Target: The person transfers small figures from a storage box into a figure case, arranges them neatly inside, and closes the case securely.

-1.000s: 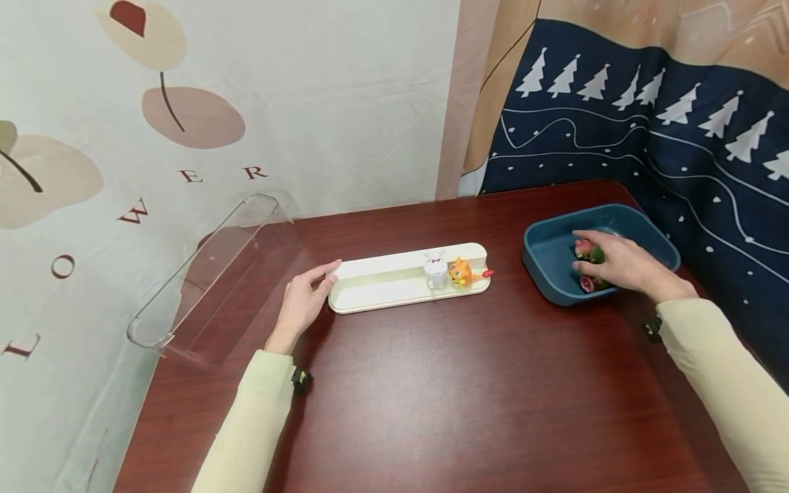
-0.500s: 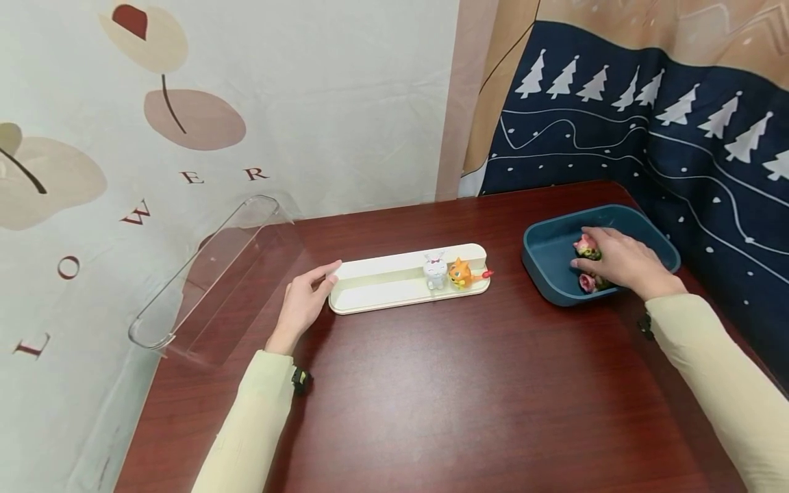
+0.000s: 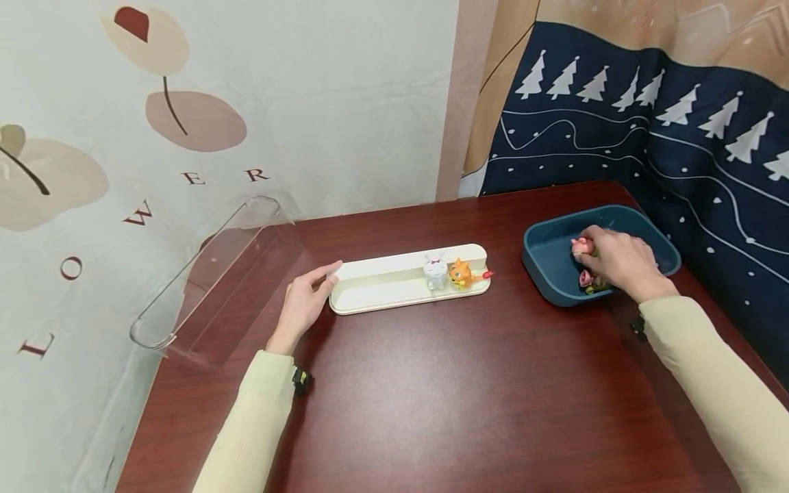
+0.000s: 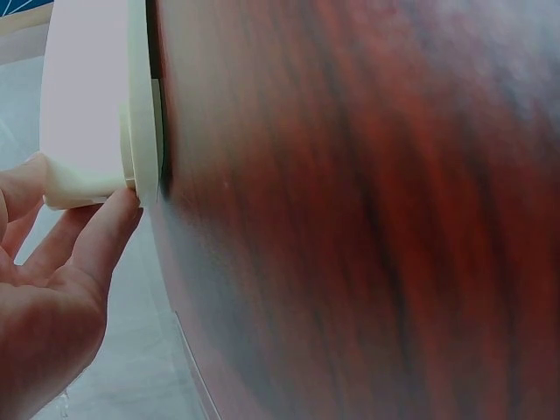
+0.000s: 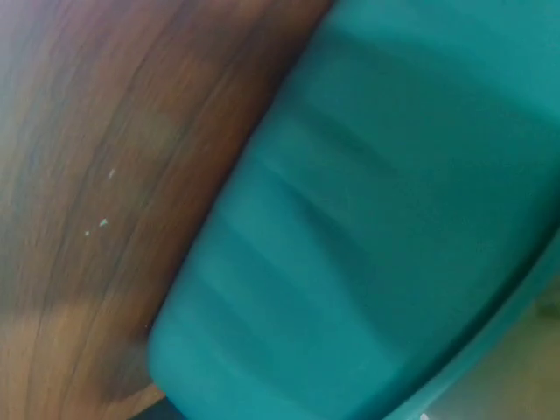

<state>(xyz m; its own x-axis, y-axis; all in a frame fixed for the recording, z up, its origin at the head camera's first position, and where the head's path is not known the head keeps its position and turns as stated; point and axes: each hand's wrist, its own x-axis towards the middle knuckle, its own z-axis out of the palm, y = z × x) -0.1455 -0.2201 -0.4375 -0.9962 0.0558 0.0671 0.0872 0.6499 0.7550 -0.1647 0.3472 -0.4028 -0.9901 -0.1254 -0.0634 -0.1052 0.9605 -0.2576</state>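
A long white tray lies mid-table, with a white rabbit figurine and an orange cat-like figurine with a red-tipped tail at its right end. My left hand holds the tray's left end between thumb and fingers; the left wrist view shows fingertips on that end. Over at the right, my right hand reaches into a blue bin and pinches a pink figurine, partly hidden by the fingers. Beneath the hand, another pink-and-green figurine is half covered. The right wrist view shows only the bin's outer wall and table.
A clear plastic cover stands at the left, near the wall cloth. Patterned cloths hang behind the dark red wooden table and along its right side.
My right hand has moved slightly left inside the bin, and its fingers have closed on the pink figurine, which has turned. My left hand and the tray have stayed in place.
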